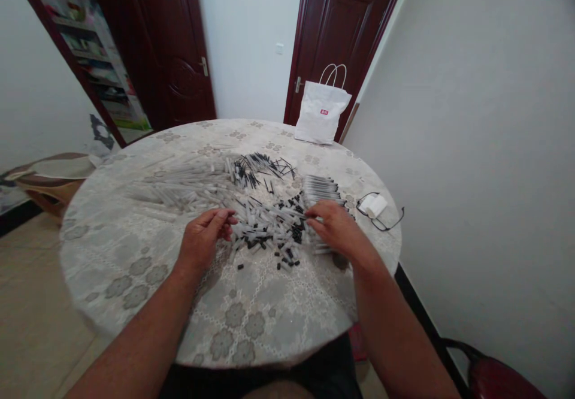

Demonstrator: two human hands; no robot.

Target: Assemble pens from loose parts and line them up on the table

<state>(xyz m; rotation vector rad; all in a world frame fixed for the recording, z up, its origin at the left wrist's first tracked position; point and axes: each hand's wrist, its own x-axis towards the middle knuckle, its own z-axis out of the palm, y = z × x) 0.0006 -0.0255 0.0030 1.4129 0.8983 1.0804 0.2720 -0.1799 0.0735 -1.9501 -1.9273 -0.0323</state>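
My left hand (204, 237) hovers at the left side of a heap of pen parts, thumb and fingertips pressed together; whatever sits between them is too small to make out. On the heap's right side my right hand (330, 224) has its thumb and fingers closed near small black plugs (297, 231), and its grip is not clear. Between both hands lie short whitish translucent caps (258, 216) mixed with black pieces. Long clear pen tubes (184, 183) spread out at the left. Thin black refills (251, 168) are piled behind. A row of pens with dark ends (321, 188) lies beyond my right hand.
A patterned cloth covers the round table (242, 321). Eyeglasses (381, 226) and a white folded item (374, 205) lie at the right. At the far edge stands a white paper bag (322, 114). A wooden chair (54, 183) is at the left, with a wall close on the right.
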